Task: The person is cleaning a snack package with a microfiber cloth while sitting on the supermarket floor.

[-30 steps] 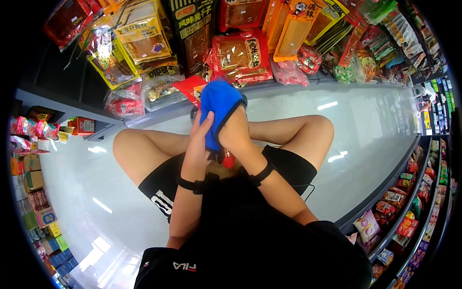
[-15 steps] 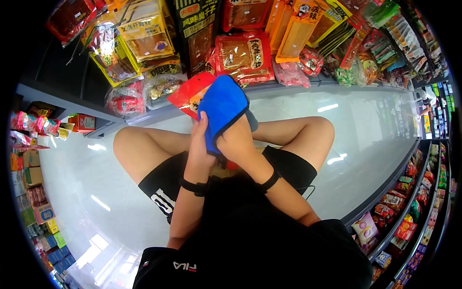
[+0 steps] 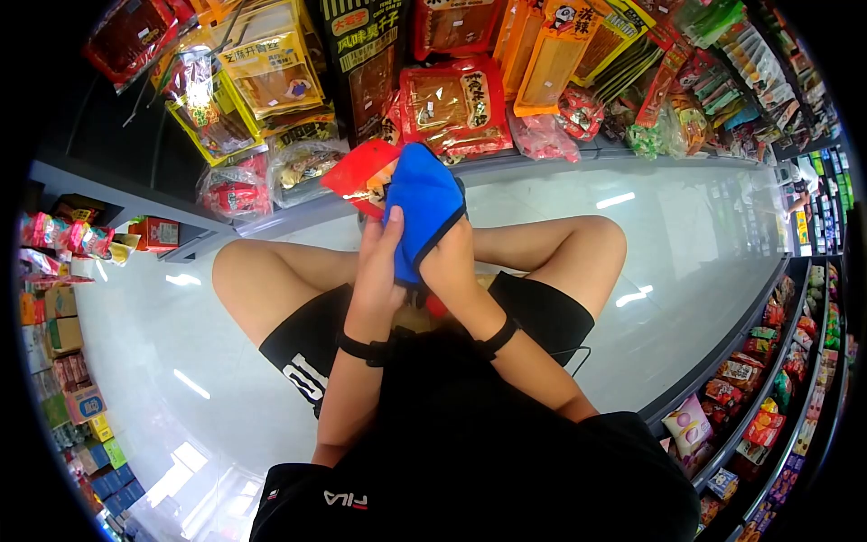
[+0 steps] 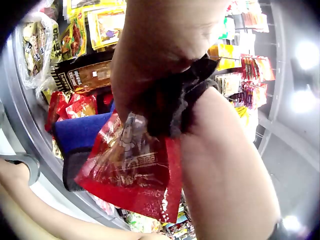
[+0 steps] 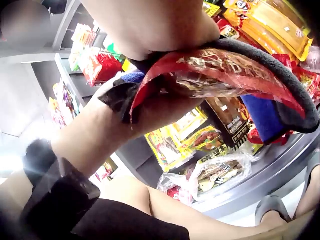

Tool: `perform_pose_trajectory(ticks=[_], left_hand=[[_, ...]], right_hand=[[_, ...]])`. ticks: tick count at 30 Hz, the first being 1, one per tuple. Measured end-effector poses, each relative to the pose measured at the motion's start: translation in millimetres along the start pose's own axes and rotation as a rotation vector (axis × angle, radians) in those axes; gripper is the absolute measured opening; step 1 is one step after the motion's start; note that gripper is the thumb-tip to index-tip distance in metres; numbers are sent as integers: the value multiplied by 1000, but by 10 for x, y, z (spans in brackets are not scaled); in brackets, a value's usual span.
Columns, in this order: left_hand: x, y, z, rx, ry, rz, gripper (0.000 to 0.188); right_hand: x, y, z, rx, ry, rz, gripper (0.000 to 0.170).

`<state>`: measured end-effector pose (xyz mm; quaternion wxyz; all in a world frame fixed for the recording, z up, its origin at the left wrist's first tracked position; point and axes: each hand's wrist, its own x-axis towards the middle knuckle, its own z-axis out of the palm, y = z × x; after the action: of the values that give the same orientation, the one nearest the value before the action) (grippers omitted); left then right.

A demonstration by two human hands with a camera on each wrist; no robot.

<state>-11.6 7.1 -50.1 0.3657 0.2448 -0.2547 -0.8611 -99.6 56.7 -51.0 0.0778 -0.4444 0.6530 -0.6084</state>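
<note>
My left hand (image 3: 377, 242) grips a red snack packet (image 3: 359, 176) together with a blue cloth (image 3: 424, 194) edged in black, its thumb lying over the cloth. From the other side my right hand (image 3: 449, 257) holds the cloth, fingers tucked into its fold and hidden. The packet's top left part sticks out beyond the cloth. In the left wrist view the packet (image 4: 145, 185) hangs below the hand, clear-windowed with red borders. The right wrist view shows the packet (image 5: 215, 70) bowed against the dark underside of the cloth.
A grey shelf (image 3: 298, 215) with hanging and lying snack packs stands ahead. Crossed legs (image 3: 578, 244) lie beneath the hands on a pale shiny floor (image 3: 704, 217). Another snack shelf (image 3: 722, 397) runs along the right, and stacked boxes (image 3: 86, 406) stand at left.
The red packet, mostly behind the cloth a second ago, came out to the upper left and shows more now. The cloth and right hand have shifted slightly along it.
</note>
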Motion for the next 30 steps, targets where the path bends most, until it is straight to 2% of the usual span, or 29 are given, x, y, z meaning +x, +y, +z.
perform_pose_trajectory(ticks=[3, 7, 11, 12, 13, 15, 16, 18, 19, 23, 25, 26, 28, 30], left_hand=[[5, 18, 4, 35, -43, 21, 42], [-12, 75, 13, 69, -78, -15, 45], [-31, 122, -13, 114, -136, -19, 49], [-31, 137, -27, 113, -135, -21, 49], [-28, 156, -43, 59, -95, -49, 48], [-5, 178, -80, -2, -84, -63, 48], [6, 193, -94, -3, -83, -63, 48], [19, 232, -108, -136, -82, -83, 51], [23, 245, -113, -150, -71, -108, 55], [13, 265, -118, -208, -67, -101, 57], [13, 279, -141, -243, -88, -195, 60], [14, 268, -127, -244, -88, -196, 60], [22, 248, -68, -199, -33, -127, 63], [53, 210, -91, -178, -34, -113, 63]], right_hand=[[42, 36, -13, 155, -19, 98, 26], [18, 64, 17, 192, 3, 137, 25], [33, -9, 6, 445, 19, 240, 29], [48, -56, -11, 560, -7, 292, 31], [67, -66, -20, 559, -7, 294, 31], [118, -60, -29, 200, -207, 19, 37], [109, -24, -22, 199, -208, 20, 37], [88, 39, 7, -67, -282, -247, 39], [79, 37, 1, -99, -288, -292, 36], [21, 90, -4, -166, -320, -315, 34], [16, 70, -9, -160, -328, -191, 39], [20, 60, -14, -162, -328, -190, 39], [95, -61, -30, -68, -248, 37, 31], [109, 55, -11, -73, -239, 4, 30]])
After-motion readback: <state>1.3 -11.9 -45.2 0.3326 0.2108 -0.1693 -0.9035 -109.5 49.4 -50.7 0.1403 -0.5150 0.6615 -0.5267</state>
